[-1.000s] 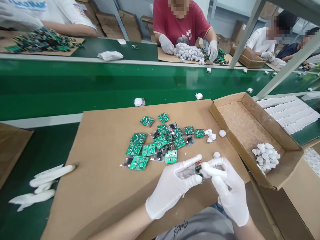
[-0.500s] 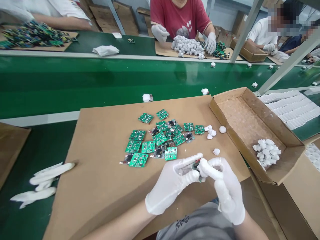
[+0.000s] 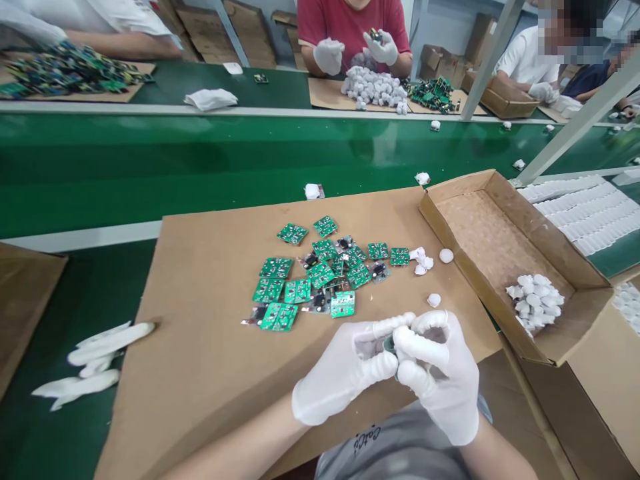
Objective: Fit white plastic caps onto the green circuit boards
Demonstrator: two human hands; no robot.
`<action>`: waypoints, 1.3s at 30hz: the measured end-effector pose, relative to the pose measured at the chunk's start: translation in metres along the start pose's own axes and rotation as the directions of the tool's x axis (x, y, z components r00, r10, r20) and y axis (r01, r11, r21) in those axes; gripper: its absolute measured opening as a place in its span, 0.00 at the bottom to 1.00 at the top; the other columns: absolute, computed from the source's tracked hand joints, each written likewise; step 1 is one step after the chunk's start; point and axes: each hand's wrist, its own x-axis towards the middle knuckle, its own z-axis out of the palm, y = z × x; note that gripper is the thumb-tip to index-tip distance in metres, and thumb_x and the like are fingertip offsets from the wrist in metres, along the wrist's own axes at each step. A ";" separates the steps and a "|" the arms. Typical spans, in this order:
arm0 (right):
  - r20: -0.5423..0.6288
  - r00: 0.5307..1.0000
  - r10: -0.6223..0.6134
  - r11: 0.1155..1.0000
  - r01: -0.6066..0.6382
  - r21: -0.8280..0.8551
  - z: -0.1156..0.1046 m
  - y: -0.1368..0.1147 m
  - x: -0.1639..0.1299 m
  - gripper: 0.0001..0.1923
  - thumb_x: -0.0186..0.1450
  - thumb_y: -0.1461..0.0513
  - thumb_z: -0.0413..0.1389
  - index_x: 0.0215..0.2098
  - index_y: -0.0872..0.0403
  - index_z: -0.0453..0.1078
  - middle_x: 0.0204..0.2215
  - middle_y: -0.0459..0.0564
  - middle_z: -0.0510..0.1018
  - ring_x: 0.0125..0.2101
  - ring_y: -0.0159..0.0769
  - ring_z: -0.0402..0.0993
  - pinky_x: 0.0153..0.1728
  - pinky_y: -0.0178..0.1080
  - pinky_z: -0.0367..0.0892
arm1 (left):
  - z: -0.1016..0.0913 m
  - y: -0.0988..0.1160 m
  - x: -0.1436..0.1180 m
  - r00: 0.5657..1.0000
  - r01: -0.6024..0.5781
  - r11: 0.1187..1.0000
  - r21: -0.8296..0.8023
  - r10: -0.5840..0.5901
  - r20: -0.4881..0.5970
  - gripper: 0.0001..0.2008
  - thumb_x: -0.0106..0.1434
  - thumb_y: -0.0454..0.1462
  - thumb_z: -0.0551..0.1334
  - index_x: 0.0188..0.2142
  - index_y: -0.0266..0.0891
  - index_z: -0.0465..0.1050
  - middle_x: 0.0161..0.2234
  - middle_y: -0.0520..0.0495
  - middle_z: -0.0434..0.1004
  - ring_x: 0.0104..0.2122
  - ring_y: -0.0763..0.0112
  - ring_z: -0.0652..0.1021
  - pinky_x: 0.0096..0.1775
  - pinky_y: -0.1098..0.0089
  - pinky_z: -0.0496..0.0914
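Green conveyor belting [image 3: 200, 173] runs across the whole scene beyond the fingers, with other gloved people at work on its far side behind heaps of white caps and circuit boards. Nearer, a large cardboard sheet [image 3: 210, 373] covers the counter and carries everything within reach. Off to the right of the fingers sits an open cardboard box [image 3: 575, 273] with a small heap of white caps [image 3: 534, 301] in its near corner. Just beyond the fingers, a loose scatter of small green circuit boards [image 3: 320, 273] lies on the sheet, and a few stray white caps [image 3: 434, 300] lie close by on the right of that scatter. Well to the left, spare white gloves [image 3: 95, 360] lie on the green mat.

Both hands meet over the near edge of the sheet. The left hand [image 3: 340, 370] and the right hand [image 3: 440, 373], both in white gloves, are pressed together around one small circuit board [image 3: 389, 345], of which only a dark sliver shows between the fingertips; both pinch it from opposite sides.

To do this well, I judge the board should be gripped by its edges, thumbs squarely opposed, with pressure kept even so nothing seats crooked, and the work turned up where the eye can check it.
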 end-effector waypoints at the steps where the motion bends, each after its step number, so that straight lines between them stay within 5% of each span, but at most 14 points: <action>1: 0.024 1.000 0.001 0.997 -0.003 0.083 -0.001 0.001 0.000 0.16 0.72 0.54 0.55 0.57 0.38 0.72 0.36 0.46 0.64 0.28 0.29 0.73 0.31 0.36 0.76 | 0.001 0.002 0.000 0.999 -0.020 1.000 -0.006 0.020 0.047 0.32 0.52 0.59 0.69 0.46 0.37 0.83 0.31 0.43 0.79 0.34 0.59 0.74 0.39 0.62 0.69; 4: 0.048 0.999 0.013 0.985 -0.021 0.173 -0.003 0.003 -0.001 0.21 0.72 0.49 0.51 0.62 0.38 0.66 0.40 0.49 0.66 0.30 0.31 0.74 0.33 0.40 0.78 | 0.004 0.004 0.000 0.983 -0.066 0.996 -0.055 0.074 0.168 0.30 0.56 0.60 0.64 0.39 0.35 0.82 0.24 0.48 0.71 0.27 0.67 0.68 0.33 0.66 0.65; 10: 0.002 0.995 -0.102 0.975 0.100 -0.198 -0.003 0.006 -0.006 0.19 0.68 0.62 0.59 0.56 0.42 0.73 0.52 0.55 0.73 0.45 0.42 0.74 0.46 0.47 0.76 | 0.001 0.001 -0.003 0.991 -0.028 1.000 -0.001 0.028 0.135 0.27 0.57 0.57 0.66 0.40 0.35 0.81 0.30 0.47 0.70 0.30 0.67 0.67 0.33 0.68 0.64; 15: 0.170 0.976 -0.136 0.971 0.166 -0.172 -0.012 0.005 -0.003 0.26 0.73 0.57 0.50 0.69 0.42 0.57 0.60 0.58 0.70 0.53 0.45 0.73 0.50 0.49 0.74 | 0.004 0.002 -0.001 0.979 -0.036 0.991 -0.128 0.061 0.194 0.24 0.59 0.56 0.65 0.34 0.36 0.79 0.25 0.51 0.66 0.26 0.71 0.65 0.30 0.69 0.61; 20: 0.191 0.969 -0.159 0.987 0.162 -0.001 -0.010 0.005 -0.002 0.28 0.76 0.59 0.45 0.72 0.40 0.46 0.53 0.56 0.77 0.35 0.37 0.81 0.41 0.47 0.78 | 0.008 0.001 -0.001 0.973 -0.028 0.982 -0.189 0.071 0.221 0.24 0.57 0.56 0.67 0.24 0.36 0.73 0.22 0.52 0.64 0.25 0.72 0.65 0.31 0.69 0.61; 24: 0.195 0.971 -0.135 0.974 0.167 -0.156 -0.008 0.007 -0.004 0.28 0.74 0.60 0.49 0.70 0.41 0.52 0.58 0.59 0.73 0.48 0.46 0.78 0.45 0.51 0.76 | 0.008 0.001 -0.003 0.993 -0.022 0.982 -0.187 0.042 0.106 0.23 0.56 0.56 0.69 0.28 0.36 0.77 0.24 0.50 0.69 0.25 0.72 0.65 0.31 0.69 0.62; 27: 0.204 0.975 -0.088 0.996 0.082 0.041 -0.008 0.006 -0.005 0.24 0.76 0.57 0.44 0.69 0.40 0.56 0.57 0.57 0.74 0.39 0.39 0.80 0.44 0.49 0.77 | 0.006 0.002 -0.002 0.984 -0.026 0.988 -0.153 0.053 0.172 0.23 0.57 0.55 0.68 0.25 0.37 0.76 0.24 0.50 0.68 0.25 0.71 0.65 0.32 0.67 0.63; 30: 0.131 0.990 -0.057 0.993 0.042 0.113 -0.005 0.007 -0.004 0.25 0.74 0.60 0.51 0.67 0.39 0.58 0.49 0.54 0.77 0.35 0.36 0.79 0.37 0.43 0.78 | 0.004 0.003 -0.001 0.980 -0.002 0.992 -0.130 0.028 0.199 0.23 0.56 0.56 0.68 0.33 0.37 0.81 0.23 0.50 0.69 0.25 0.71 0.66 0.31 0.68 0.62; 32: 0.096 0.993 -0.062 0.996 0.055 0.070 -0.002 0.009 -0.003 0.30 0.71 0.62 0.56 0.68 0.38 0.57 0.44 0.52 0.78 0.38 0.38 0.78 0.34 0.40 0.77 | 0.002 0.003 0.000 0.979 0.009 0.991 -0.135 0.019 0.203 0.27 0.54 0.58 0.68 0.37 0.37 0.82 0.23 0.50 0.70 0.26 0.70 0.66 0.31 0.68 0.62; 34: 0.105 0.991 -0.089 0.995 0.084 0.047 -0.001 0.011 -0.001 0.31 0.70 0.60 0.58 0.69 0.38 0.55 0.41 0.51 0.79 0.37 0.38 0.78 0.33 0.39 0.75 | 0.002 0.003 0.000 0.977 0.015 0.991 -0.130 0.013 0.214 0.28 0.53 0.60 0.67 0.32 0.36 0.81 0.22 0.50 0.69 0.26 0.69 0.67 0.31 0.68 0.61; 39: 0.299 0.922 -0.245 0.951 0.289 -0.112 -0.003 0.010 0.007 0.31 0.75 0.50 0.44 0.73 0.41 0.43 0.42 0.53 0.80 0.35 0.40 0.79 0.38 0.44 0.76 | 0.004 0.002 0.002 0.993 0.060 0.995 -0.081 -0.051 0.108 0.26 0.54 0.57 0.69 0.21 0.35 0.73 0.22 0.51 0.66 0.25 0.71 0.66 0.29 0.68 0.60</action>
